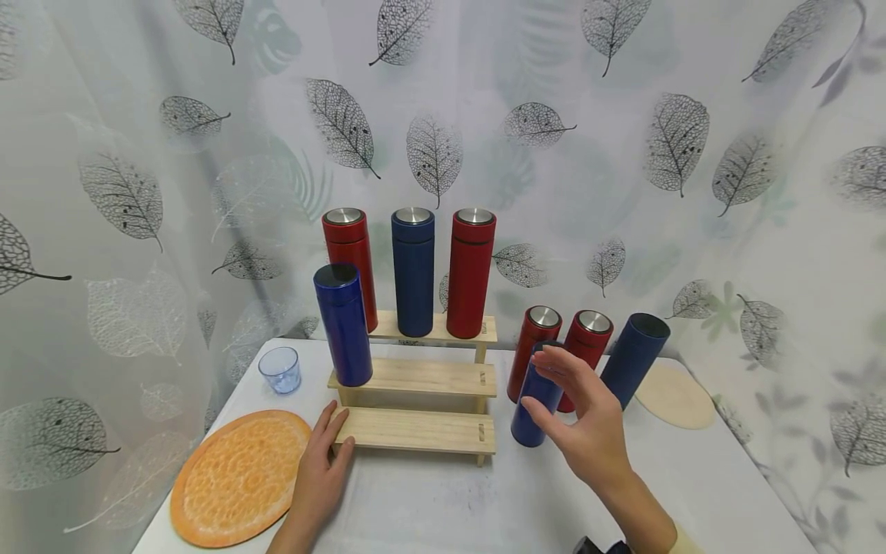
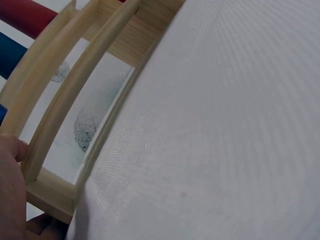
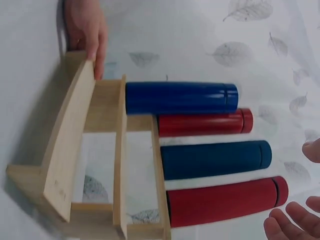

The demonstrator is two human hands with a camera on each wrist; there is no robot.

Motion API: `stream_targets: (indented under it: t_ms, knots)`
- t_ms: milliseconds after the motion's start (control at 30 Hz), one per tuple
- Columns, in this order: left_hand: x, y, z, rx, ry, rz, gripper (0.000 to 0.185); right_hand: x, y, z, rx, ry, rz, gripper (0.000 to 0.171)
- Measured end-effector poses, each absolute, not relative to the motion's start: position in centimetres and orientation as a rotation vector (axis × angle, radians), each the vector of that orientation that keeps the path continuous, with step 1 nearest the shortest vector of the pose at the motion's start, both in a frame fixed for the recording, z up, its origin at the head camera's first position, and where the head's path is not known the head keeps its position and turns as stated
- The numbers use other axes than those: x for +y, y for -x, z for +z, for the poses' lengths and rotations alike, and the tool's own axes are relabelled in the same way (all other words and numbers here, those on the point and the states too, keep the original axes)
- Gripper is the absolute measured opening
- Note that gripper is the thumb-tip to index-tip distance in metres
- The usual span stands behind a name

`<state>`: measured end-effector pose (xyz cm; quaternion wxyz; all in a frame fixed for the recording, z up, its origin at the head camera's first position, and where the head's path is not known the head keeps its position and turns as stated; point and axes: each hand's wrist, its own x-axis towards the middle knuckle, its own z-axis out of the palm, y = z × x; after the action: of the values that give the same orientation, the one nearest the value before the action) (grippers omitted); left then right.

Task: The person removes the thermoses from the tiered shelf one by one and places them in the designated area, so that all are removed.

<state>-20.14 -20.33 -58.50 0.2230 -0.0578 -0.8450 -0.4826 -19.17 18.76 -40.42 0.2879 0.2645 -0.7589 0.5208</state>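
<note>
A: Where's the rack [image 1: 415,428]?

B: On the white table [image 1: 415,508], its three wooden steps rising toward the back. The left hand [image 1: 321,465] has its fingers clamped on the left end of the lowest step.

A: And the right hand [image 1: 588,423]?

B: Fingers apart and curved, thumb below, nothing held. It shows in front of the near bottle [image 1: 528,415], a blue one standing on the table right of the rack. I can't tell whether they touch.

A: What's around that bottle?

B: Two red bottles [image 1: 590,338] just behind, and a navy bottle [image 1: 633,360] to their right.

A: Anything on the rack?

B: A glossy bottle [image 1: 342,327], blue, at the left of the middle step; red, blue, red along the top one.

A: The table further out?

B: A round orange mat [image 1: 238,481] and a clear blue cup [image 1: 280,371] at left, a pale disc [image 1: 674,396] at far right. Close up, its white surface shows a fine weave.

A: And the room?

B: A pale curtain [image 1: 484,54] printed with leaves hangs behind and along both sides.
</note>
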Motion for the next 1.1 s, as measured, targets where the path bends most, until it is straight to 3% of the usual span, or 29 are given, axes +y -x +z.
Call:
stream_targets:
  t_ms: [700,1100]
  knots:
    - [-20.5,20.3,-58.6,-2.333,0.166,-1.314,0.048,11.7,22.9,-39.5,-2.03,-0.931,1.524,0.071]
    - [-20.5,20.2,-58.4,-2.335,0.162,-1.316,0.048,8.7,25.3,-40.2,-2.074,-0.914,1.626,0.067]
